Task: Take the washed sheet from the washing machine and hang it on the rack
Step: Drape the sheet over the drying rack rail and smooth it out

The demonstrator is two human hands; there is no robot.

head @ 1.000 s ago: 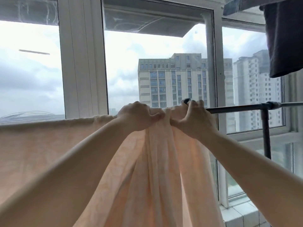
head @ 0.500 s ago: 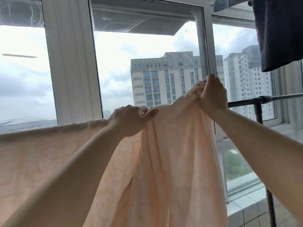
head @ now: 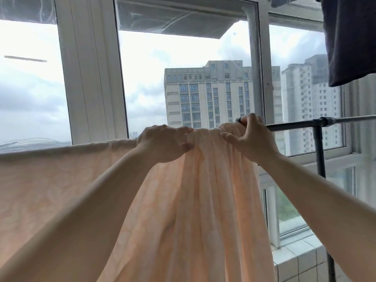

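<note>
A pale peach sheet [head: 203,200] hangs over the black horizontal bar of the rack [head: 295,125]. To the left it lies spread flat along the bar; in the middle it is bunched into folds. My left hand [head: 162,144] grips the bunched top edge at the bar. My right hand [head: 249,137] grips the sheet's right end on the bar, fingers curled over the top. The bar under the sheet is hidden.
Large white-framed windows [head: 91,78] stand directly behind the rack. The rack's black upright post [head: 321,159] is at the right. A dark garment [head: 350,37] hangs at the upper right. A tiled ledge [head: 301,259] runs below the window at the lower right.
My right hand, which had lifted the sheet's end above the bar, has come back down onto the bar. The left hand stayed gripping the bunched edge.
</note>
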